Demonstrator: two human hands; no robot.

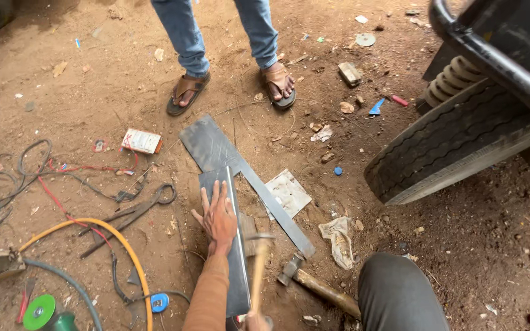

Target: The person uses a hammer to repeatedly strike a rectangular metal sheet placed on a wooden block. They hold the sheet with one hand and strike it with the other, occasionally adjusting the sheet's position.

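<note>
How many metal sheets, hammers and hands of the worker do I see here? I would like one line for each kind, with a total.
Metal sheets: 2, the bent sheet under the left hand and the flat sheet beneath it
Hammers: 2, one blurred hammer in the right hand, one lying hammer
Worker's hands: 2
Total: 6

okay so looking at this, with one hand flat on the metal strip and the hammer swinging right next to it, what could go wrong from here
1. The left hand lies flat on the metal strip close to where the blurred hammer in the right hand comes down; a miss could hit fingers.
2. A person's sandalled feet stand near the sheet metal; a jumping piece could strike bare toes.
</note>
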